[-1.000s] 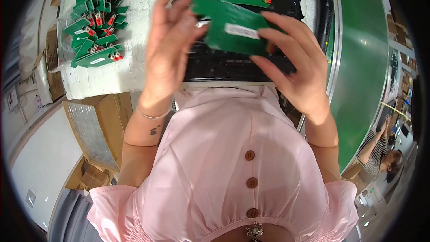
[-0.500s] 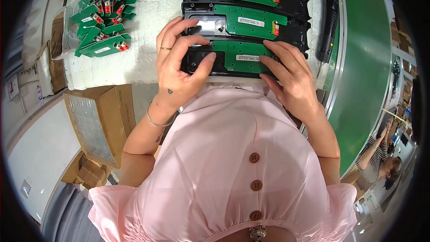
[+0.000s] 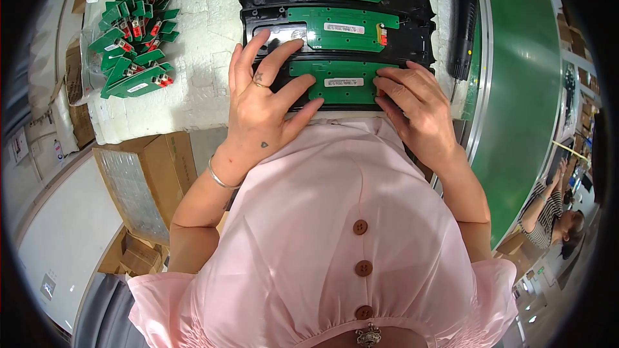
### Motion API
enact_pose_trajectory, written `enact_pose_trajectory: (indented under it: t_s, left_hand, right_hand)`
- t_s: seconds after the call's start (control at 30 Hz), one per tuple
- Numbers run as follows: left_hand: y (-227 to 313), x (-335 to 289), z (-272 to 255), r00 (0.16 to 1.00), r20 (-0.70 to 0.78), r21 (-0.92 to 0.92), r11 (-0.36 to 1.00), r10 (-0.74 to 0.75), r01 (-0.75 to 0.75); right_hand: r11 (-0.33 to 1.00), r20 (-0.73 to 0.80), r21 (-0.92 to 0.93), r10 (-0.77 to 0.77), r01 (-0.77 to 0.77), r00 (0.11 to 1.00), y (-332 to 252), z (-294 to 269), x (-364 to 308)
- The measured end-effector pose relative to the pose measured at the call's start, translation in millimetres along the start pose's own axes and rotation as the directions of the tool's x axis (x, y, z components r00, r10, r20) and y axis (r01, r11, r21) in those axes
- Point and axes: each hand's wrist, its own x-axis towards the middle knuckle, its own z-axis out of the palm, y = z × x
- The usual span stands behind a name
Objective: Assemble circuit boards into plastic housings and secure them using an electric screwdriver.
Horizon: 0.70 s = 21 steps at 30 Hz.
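The nearest green circuit board (image 3: 342,93) lies in a black plastic housing (image 3: 303,107) right in front of me. My left hand (image 3: 261,100) is spread over the housing's left part, with index fingertip and thumb at the board's left end. My right hand (image 3: 416,100) has its fingers bent and closed round the board's right end, covering whatever sits there. Behind it, a second circuit board (image 3: 342,38) with a red and yellow connector (image 3: 383,37) rests in its own black housing.
Loose green circuit boards with red connectors (image 3: 132,77) are heaped on the white foam sheet (image 3: 200,45) at left. A black electric screwdriver (image 3: 462,26) lies along the right edge, beside a green surface (image 3: 516,90). Cardboard boxes (image 3: 161,174) stand lower left; another person (image 3: 554,216) is far right.
My left hand has shifted its index finger and thumb right, onto the board's left end. My right fingers have drawn together at its right end. The whole view has shifted slightly.
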Motion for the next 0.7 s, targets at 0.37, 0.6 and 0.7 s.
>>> enact_pose_trajectory:
  t_s: [0.37, 0.6, 0.7]
  left_hand:
    - [-2.0, 3.2, -27.8, 0.999, -0.002, -0.011, 0.999, 0.034, -0.034]
    - [-107.5, 8.3, -169.0, 0.74, -0.578, 0.118, 0.863, -0.343, 0.491]
    - [-186.0, -8.2, -229.0, 0.759, -0.398, 0.241, 0.739, -0.516, 0.629]
  right_hand:
    - [0.999, 0.048, 0.035, -0.043, 0.041, 0.998, -9.9, -12.1, 18.4]
    - [0.988, -0.139, -0.028, 0.144, -0.149, 0.98, 9.1, -50.5, 16.1]
    - [0.994, -0.167, -0.036, 0.098, -0.106, 0.981, 16.4, -58.6, 23.0]
